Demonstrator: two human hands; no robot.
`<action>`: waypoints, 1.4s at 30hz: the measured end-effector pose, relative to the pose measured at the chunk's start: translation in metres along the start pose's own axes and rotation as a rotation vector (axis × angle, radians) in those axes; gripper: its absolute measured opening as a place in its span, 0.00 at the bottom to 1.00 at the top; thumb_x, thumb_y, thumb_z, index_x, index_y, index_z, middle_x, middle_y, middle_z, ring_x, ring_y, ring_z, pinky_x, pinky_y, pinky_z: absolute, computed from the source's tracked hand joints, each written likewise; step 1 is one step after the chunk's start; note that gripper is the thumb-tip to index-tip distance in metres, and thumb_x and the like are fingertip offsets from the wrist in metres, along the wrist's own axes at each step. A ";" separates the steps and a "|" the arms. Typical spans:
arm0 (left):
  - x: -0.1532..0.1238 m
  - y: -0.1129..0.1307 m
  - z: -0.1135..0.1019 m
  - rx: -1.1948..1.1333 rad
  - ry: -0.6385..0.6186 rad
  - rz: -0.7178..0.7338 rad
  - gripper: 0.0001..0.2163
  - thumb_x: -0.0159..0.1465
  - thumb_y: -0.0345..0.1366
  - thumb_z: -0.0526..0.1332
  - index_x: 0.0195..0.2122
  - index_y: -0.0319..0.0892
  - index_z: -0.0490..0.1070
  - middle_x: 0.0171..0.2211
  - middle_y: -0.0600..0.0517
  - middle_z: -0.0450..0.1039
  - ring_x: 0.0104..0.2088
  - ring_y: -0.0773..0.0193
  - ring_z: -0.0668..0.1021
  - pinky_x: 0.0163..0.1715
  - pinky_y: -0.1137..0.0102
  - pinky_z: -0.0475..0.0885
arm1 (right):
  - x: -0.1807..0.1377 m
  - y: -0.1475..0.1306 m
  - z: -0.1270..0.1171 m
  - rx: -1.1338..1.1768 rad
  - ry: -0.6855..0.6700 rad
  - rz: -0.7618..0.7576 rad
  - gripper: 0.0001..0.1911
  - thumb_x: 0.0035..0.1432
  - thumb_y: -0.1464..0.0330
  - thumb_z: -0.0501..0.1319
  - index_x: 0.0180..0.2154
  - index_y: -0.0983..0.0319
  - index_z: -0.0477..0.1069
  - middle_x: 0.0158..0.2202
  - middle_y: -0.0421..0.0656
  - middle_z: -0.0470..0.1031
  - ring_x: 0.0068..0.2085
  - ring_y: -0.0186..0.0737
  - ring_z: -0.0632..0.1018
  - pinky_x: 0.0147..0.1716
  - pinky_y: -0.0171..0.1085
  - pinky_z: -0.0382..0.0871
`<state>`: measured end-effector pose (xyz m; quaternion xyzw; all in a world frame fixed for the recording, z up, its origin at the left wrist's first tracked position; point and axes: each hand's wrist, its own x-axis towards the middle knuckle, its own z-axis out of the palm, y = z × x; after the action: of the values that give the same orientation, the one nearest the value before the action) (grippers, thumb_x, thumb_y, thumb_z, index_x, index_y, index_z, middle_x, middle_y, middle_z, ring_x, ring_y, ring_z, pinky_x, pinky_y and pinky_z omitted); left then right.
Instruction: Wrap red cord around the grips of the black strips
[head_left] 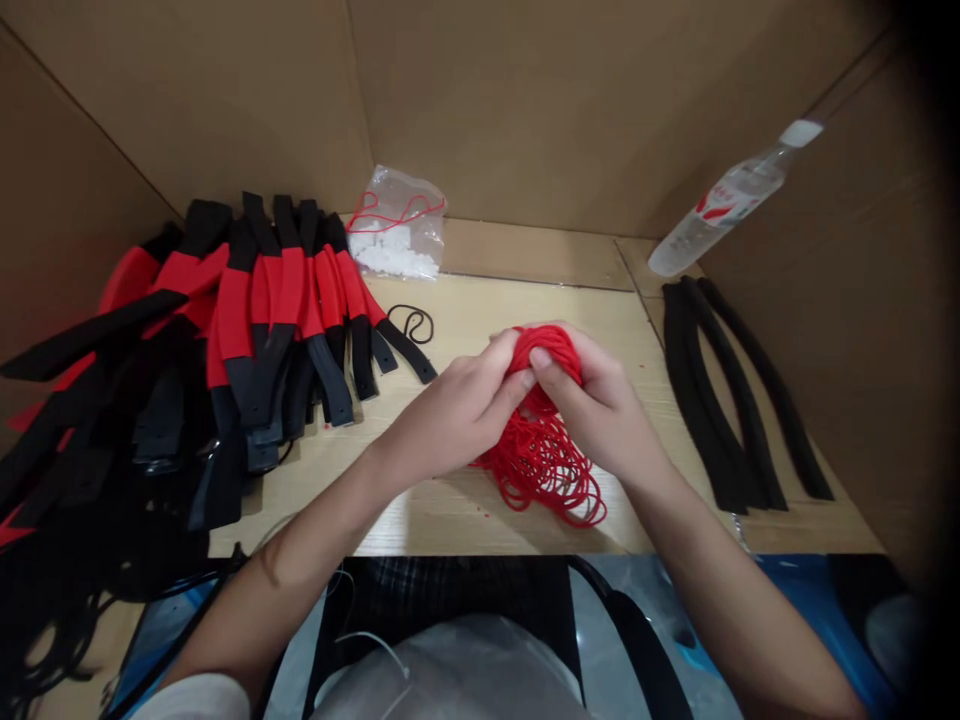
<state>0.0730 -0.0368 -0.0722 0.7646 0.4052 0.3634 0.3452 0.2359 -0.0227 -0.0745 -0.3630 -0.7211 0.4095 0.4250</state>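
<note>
Both my hands meet over the middle of the wooden table (465,510), holding one bundle of thin red cord loops (544,460). My left hand (457,410) pinches the top of the bundle with its fingers closed. My right hand (592,400) wraps round the same bunch from the right side. The lower loops hang down and spread on the table surface below my hands.
A big pile of red-and-black straps (247,330) fills the left side. A clear bag of white pieces (394,235) lies at the back, a small black loop (412,322) beside it. Black strips (731,390) and a plastic bottle (731,200) are at right. Cardboard walls enclose the table.
</note>
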 end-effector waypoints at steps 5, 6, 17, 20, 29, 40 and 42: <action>0.006 -0.004 -0.004 -0.063 -0.135 0.054 0.12 0.69 0.32 0.50 0.49 0.41 0.68 0.38 0.48 0.76 0.37 0.60 0.77 0.38 0.66 0.70 | 0.005 0.004 -0.009 0.117 -0.179 0.079 0.20 0.64 0.56 0.59 0.55 0.55 0.67 0.55 0.45 0.73 0.55 0.43 0.74 0.55 0.44 0.69; 0.006 -0.004 -0.005 -0.075 -0.150 0.069 0.12 0.69 0.32 0.50 0.49 0.41 0.69 0.40 0.47 0.76 0.40 0.59 0.77 0.42 0.65 0.70 | 0.006 0.005 -0.011 0.138 -0.216 0.082 0.17 0.63 0.55 0.60 0.49 0.57 0.71 0.48 0.45 0.76 0.50 0.42 0.77 0.51 0.43 0.72; 0.006 -0.006 -0.009 -0.085 -0.145 -0.152 0.07 0.68 0.32 0.51 0.33 0.44 0.65 0.25 0.56 0.67 0.27 0.66 0.72 0.26 0.71 0.65 | 0.002 0.010 -0.017 0.177 -0.127 0.172 0.08 0.59 0.64 0.64 0.31 0.62 0.71 0.32 0.41 0.73 0.33 0.35 0.73 0.34 0.35 0.69; 0.003 -0.013 -0.008 -0.171 -0.190 -0.178 0.06 0.68 0.36 0.52 0.37 0.43 0.66 0.26 0.56 0.68 0.27 0.67 0.72 0.26 0.72 0.66 | -0.001 0.015 -0.016 0.149 -0.168 0.161 0.08 0.63 0.66 0.58 0.31 0.61 0.69 0.29 0.39 0.70 0.30 0.34 0.70 0.31 0.35 0.66; -0.031 -0.055 0.001 0.097 -0.083 -0.252 0.14 0.57 0.39 0.66 0.43 0.42 0.74 0.38 0.50 0.73 0.35 0.61 0.74 0.38 0.64 0.70 | -0.003 0.009 -0.033 0.124 -0.022 0.117 0.13 0.64 0.59 0.59 0.29 0.59 0.70 0.28 0.40 0.67 0.26 0.36 0.66 0.26 0.36 0.63; -0.011 -0.055 -0.009 -0.130 0.259 -0.220 0.08 0.65 0.38 0.58 0.31 0.40 0.70 0.26 0.54 0.71 0.27 0.68 0.72 0.28 0.73 0.67 | -0.007 -0.009 -0.057 0.195 0.242 0.136 0.05 0.55 0.60 0.65 0.31 0.53 0.73 0.27 0.42 0.71 0.27 0.42 0.72 0.21 0.39 0.62; -0.007 -0.046 -0.020 -0.172 0.317 -0.169 0.07 0.64 0.38 0.60 0.31 0.40 0.70 0.27 0.54 0.71 0.27 0.68 0.72 0.28 0.73 0.66 | -0.007 -0.007 -0.057 0.223 0.250 0.151 0.06 0.54 0.61 0.65 0.31 0.54 0.73 0.26 0.43 0.71 0.24 0.41 0.70 0.19 0.38 0.60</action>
<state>0.0362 -0.0177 -0.1020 0.6288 0.4848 0.4822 0.3702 0.2890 -0.0154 -0.0535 -0.4149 -0.5835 0.4691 0.5170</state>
